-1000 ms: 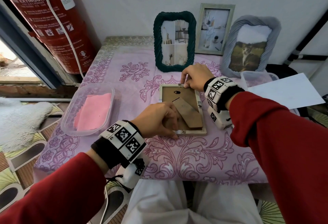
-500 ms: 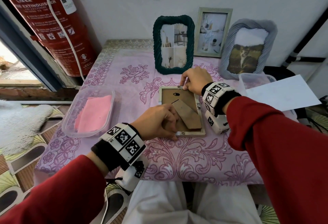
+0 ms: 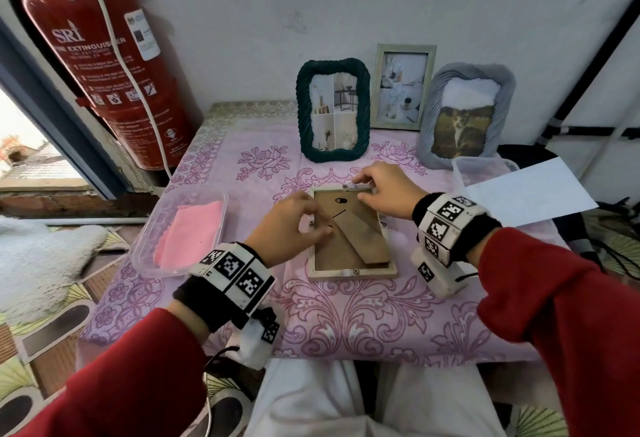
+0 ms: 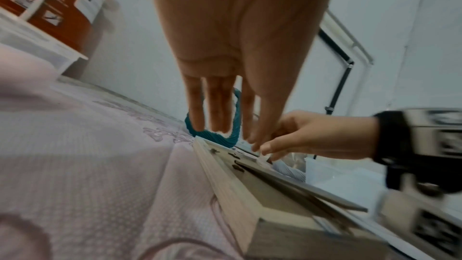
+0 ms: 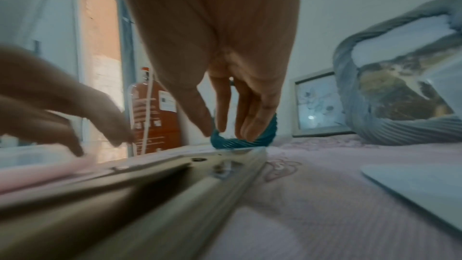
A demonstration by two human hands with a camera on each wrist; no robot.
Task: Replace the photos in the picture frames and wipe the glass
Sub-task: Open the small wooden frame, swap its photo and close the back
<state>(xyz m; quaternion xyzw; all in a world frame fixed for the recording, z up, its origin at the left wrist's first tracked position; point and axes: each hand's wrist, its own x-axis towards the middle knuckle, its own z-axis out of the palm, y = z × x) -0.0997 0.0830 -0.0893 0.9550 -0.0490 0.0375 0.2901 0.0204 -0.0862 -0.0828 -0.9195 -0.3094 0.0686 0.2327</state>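
Note:
A light wooden picture frame (image 3: pixel 353 273) lies face down on the pink tablecloth, its brown backing and folded stand (image 3: pixel 363 241) facing up. My left hand (image 3: pixel 317 222) is at the middle of the frame's left rim, with thumb and fingertips at a small metal tab; the fingers (image 4: pixel 220 110) look nearly straight. My right hand (image 3: pixel 360 189) is at the top rim, thumb and forefinger pinching it at the tab there. From the right wrist the rim (image 5: pixel 225 181) runs under my right fingers (image 5: pixel 222 106). The glass and photo are hidden underneath.
A clear tub (image 3: pixel 145 246) holding a pink cloth (image 3: pixel 194 232) sits to the left. A dark green frame (image 3: pixel 303 107), a pale frame (image 3: pixel 403 48) and a grey frame (image 3: pixel 429 118) stand at the back. White paper (image 3: pixel 530 194) lies on a tub at right. A red fire extinguisher (image 3: pixel 114 73) stands far left.
My left hand has moved from the frame's lower left corner up to the middle of its left rim. The right hand stays at the top rim. The frame has not moved.

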